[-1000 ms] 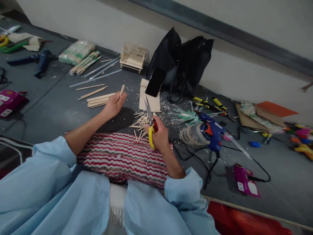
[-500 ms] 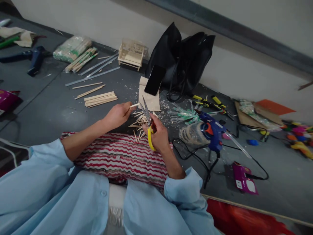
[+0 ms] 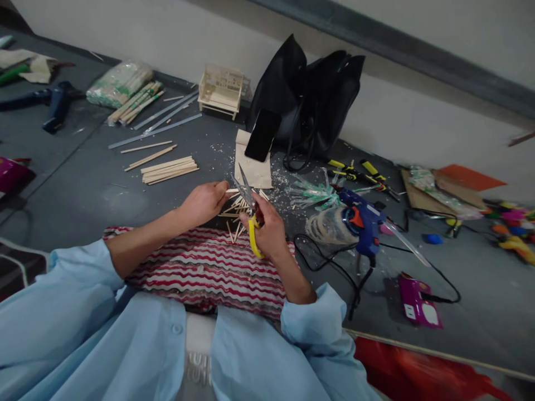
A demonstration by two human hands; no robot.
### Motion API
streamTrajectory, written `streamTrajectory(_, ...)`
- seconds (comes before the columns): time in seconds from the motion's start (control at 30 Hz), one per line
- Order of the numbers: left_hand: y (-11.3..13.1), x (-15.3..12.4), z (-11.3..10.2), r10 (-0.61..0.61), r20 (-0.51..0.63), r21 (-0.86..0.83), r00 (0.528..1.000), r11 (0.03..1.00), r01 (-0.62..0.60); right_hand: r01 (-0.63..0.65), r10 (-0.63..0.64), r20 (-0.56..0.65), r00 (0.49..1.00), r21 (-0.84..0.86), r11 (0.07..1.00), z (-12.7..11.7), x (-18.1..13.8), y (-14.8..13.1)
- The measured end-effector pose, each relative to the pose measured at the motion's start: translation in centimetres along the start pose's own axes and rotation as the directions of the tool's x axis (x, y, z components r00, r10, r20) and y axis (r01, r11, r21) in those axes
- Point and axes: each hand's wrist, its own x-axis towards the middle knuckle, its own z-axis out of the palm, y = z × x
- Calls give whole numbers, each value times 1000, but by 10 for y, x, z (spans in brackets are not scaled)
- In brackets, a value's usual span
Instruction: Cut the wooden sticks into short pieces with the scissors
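My right hand (image 3: pixel 270 225) is wrapped round the yellow handles of a pair of scissors (image 3: pixel 246 192), whose blades are parted and point up and left. Between the fingertips of my left hand (image 3: pixel 204 201) is pinched a thin wooden stick (image 3: pixel 232 190), its free end at the scissor blades. Just beneath, a pile of short cut sticks (image 3: pixel 236 207) lies on the table, partly hidden by the scissors and my right hand. A row of longer sticks (image 3: pixel 170 170) lies to the left. Close to my body is a red-and-white striped cloth (image 3: pixel 204 267).
A phone (image 3: pixel 263 135) rests on beige paper before a black bag (image 3: pixel 305 100). On the right, a blue glue gun (image 3: pixel 363 220) with trailing cord leans on a clear plastic bottle (image 3: pixel 330 227). A small wooden model bench (image 3: pixel 221 92) stands at the back. Bagged sticks (image 3: pixel 119 83) lie back left.
My left hand has lowered slightly with the stick, which now meets the blades lower down. The scissors have shifted a little left and down.
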Motion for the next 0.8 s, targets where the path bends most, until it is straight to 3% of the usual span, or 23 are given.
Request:
streamTrajectory(0.47,2,-1,-1,-10,25,25,1000,1000,9,1,-2,25,1000,29,1000,4,-1,3)
streamTrajectory(0.8,0,-2,1,-7,23,37,1000,999,6,-63,64,81,995,-15,998,2,-2,4)
